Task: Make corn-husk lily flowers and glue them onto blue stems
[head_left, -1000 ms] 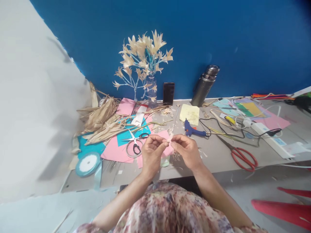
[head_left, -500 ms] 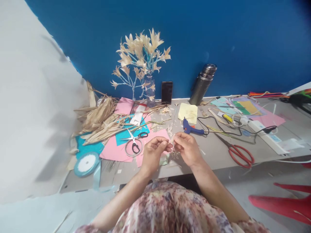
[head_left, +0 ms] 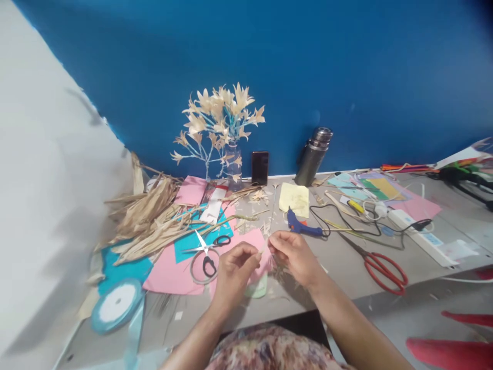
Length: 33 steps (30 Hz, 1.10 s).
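Observation:
My left hand (head_left: 238, 264) is closed in a pinch, thumb against fingers, on a small pale strip (head_left: 264, 251) that looks like dried husk. Close beside it, my right hand (head_left: 290, 253) is also pinched, its fingertips at the strip's other end. Both hands are raised over pink paper (head_left: 252, 237) and a heap of pale scraps (head_left: 283, 272). Left of my left hand lie black-handled scissors (head_left: 207, 252) across a ring-shaped roll (head_left: 194, 272). A blue glue gun (head_left: 302, 224) rests just beyond my right hand.
Dried husks (head_left: 150, 216) are piled at the left, with a blue ribbon spool (head_left: 117, 306) in front. Pale flowers (head_left: 221, 110) stand in a clear bottle (head_left: 233, 172), near a phone (head_left: 260, 168) and a flask (head_left: 314, 156). Red-handled scissors (head_left: 385, 272) and a power strip (head_left: 423, 239) lie right.
The view has tilted up, so everything sits lower in the picture. My hands stay together in front of me, with the fingertips slightly shifted on the pale strip.

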Available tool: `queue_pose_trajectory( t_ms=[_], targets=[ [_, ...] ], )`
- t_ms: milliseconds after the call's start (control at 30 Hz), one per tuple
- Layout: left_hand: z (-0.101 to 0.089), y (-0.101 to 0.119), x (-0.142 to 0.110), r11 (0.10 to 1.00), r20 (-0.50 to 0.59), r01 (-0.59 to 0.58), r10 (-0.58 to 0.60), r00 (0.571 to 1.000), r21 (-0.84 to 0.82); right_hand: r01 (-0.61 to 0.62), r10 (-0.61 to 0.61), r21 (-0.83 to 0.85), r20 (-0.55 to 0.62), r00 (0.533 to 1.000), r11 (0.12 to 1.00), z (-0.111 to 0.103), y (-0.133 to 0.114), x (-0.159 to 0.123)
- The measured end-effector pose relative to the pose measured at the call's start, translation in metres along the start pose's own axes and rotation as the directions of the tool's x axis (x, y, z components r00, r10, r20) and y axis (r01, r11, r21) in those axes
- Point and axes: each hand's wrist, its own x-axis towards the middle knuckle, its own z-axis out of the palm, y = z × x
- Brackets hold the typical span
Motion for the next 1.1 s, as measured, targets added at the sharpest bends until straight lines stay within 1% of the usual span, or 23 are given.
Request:
queue_pose_trajectory(
  t_ms=[67, 100, 167, 200, 233, 267, 333, 400, 500, 600, 733, 833, 967, 1100],
  targets=[
    [-0.008, -0.001, 0.004, 0.994, -0.002, 0.067, -0.068, 0.998, -0.087, 0.071, -0.077, -0.207, -0.023, 0.997, 0.976, -0.015, -0.012, 0.014],
    [-0.011, -0.001, 0.006, 0.987, -0.012, 0.096, -0.098, 0.995, -0.129, 0.094, -0.107, -0.32, -0.022, 0.994, 0.943, -0.024, -0.019, 0.023],
    [-0.018, -0.001, 0.01, 0.973, -0.032, 0.136, -0.144, 0.989, -0.188, 0.081, -0.095, -0.513, -0.001, 0.995, 0.855, -0.044, -0.033, 0.046],
    [-0.021, 0.0, 0.012, 0.968, -0.042, 0.147, -0.158, 0.987, -0.203, 0.067, -0.093, -0.585, -0.013, 0.996, 0.808, -0.053, -0.038, 0.06],
    [-0.023, 0.002, 0.014, 0.965, -0.051, 0.153, -0.168, 0.985, -0.21, 0.07, -0.105, -0.659, -0.014, 0.994, 0.749, -0.062, -0.043, 0.074],
    [-0.025, 0.004, 0.016, 0.963, -0.06, 0.161, -0.178, 0.982, -0.215, 0.088, -0.137, -0.738, -0.006, 0.991, 0.669, -0.07, -0.046, 0.09],
    [-0.028, 0.007, 0.02, 0.954, -0.078, 0.189, -0.212, 0.974, -0.233, 0.079, -0.135, -0.8, -0.002, 0.991, 0.594, -0.081, -0.048, 0.122],
    [-0.03, 0.01, 0.024, 0.935, -0.094, 0.23, -0.263, 0.96, -0.268, 0.056, -0.116, -0.851, -0.006, 0.993, 0.522, -0.087, -0.045, 0.153],
    [-0.035, 0.008, 0.03, 0.893, -0.093, 0.297, -0.346, 0.934, -0.339, 0.029, -0.102, -0.921, -0.012, 0.995, 0.388, -0.088, -0.035, 0.192],
    [-0.042, -0.001, 0.037, 0.85, -0.108, 0.335, -0.408, 0.906, -0.406, 0.013, -0.09, -0.967, -0.01, 0.996, 0.254, -0.084, -0.025, 0.219],
    [-0.048, -0.012, 0.044, 0.815, -0.136, 0.345, -0.452, 0.882, -0.466, 0.024, -0.054, -0.994, 0.018, 0.998, 0.105, -0.077, -0.016, 0.237],
    [-0.049, -0.014, 0.044, 0.787, -0.13, 0.388, -0.501, 0.856, -0.48, 0.037, -0.028, -0.999, 0.036, 0.999, 0.035, -0.072, -0.012, 0.242],
    [-0.048, -0.011, 0.043, 0.768, -0.119, 0.431, -0.541, 0.833, -0.473, 0.038, 0.013, -0.999, 0.038, 0.999, 0.002, -0.07, -0.008, 0.246],
    [-0.047, -0.008, 0.041, 0.779, -0.148, 0.415, -0.533, 0.833, -0.47, 0.029, 0.048, -0.999, 0.03, 0.998, 0.013, -0.071, -0.006, 0.247]
  ],
)
